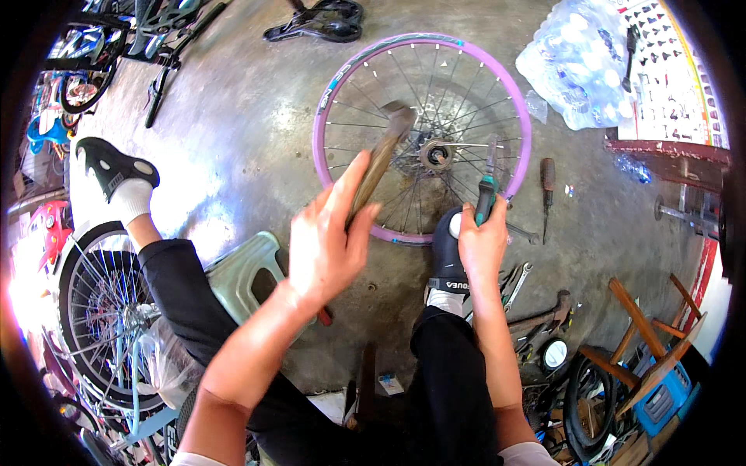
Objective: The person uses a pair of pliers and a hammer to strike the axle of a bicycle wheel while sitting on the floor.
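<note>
My left hand (pixel 322 248) is closed round the wooden handle of a hammer (pixel 376 169); its metal head is raised over the left part of a bicycle wheel. In my right hand (pixel 482 247) is a screwdriver (pixel 486 193) with a green and black handle, its blurred blade pointing away from me over the wheel's right side. The bicycle wheel (pixel 319 144) has a purple rim without a tyre and lies flat on the floor. At its centre is the hub (pixel 437 154), which neither tool touches in this view. My right shoe (pixel 446 252) rests against the near rim.
Right of the wheel lie another screwdriver (pixel 549 180) and a bag of bottles (pixel 579 70). Wrenches (pixel 519 284) and a second hammer (pixel 550 314) are by my right forearm. A pale plastic stool (pixel 233 272) stands left; a saddle (pixel 326 23) lies beyond.
</note>
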Tool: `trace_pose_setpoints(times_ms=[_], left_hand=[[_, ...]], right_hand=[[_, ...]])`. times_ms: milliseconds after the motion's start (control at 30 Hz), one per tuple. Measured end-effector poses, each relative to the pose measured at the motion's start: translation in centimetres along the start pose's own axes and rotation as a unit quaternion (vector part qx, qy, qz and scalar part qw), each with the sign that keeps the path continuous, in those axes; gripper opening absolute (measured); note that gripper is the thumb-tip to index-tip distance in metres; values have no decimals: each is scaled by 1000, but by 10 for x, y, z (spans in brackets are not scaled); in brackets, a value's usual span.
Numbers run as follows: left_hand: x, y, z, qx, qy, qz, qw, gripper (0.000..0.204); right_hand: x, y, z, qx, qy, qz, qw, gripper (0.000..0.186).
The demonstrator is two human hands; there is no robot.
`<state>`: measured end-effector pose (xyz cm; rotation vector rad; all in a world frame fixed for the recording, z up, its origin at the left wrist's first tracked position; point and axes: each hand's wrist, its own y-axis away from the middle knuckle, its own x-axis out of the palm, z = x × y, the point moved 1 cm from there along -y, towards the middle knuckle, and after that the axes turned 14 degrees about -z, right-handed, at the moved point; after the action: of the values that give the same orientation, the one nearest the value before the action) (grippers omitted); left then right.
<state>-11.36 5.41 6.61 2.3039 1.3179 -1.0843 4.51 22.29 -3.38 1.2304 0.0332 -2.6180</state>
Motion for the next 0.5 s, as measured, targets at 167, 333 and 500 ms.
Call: trace_pose_setpoints(times_ms=[167, 333, 500], left_hand=[[5, -104, -60, 272, 22, 83, 958, 49], [43, -158, -107, 436, 124, 131, 882, 38], [60, -159, -114, 419, -29, 287, 861, 34]], right_hand=[[-4, -3, 1, 15, 52, 15, 998, 51], [-7, -4, 11, 36, 64, 26, 997, 48], [-11, -6, 10, 7, 65, 23, 998, 46]])
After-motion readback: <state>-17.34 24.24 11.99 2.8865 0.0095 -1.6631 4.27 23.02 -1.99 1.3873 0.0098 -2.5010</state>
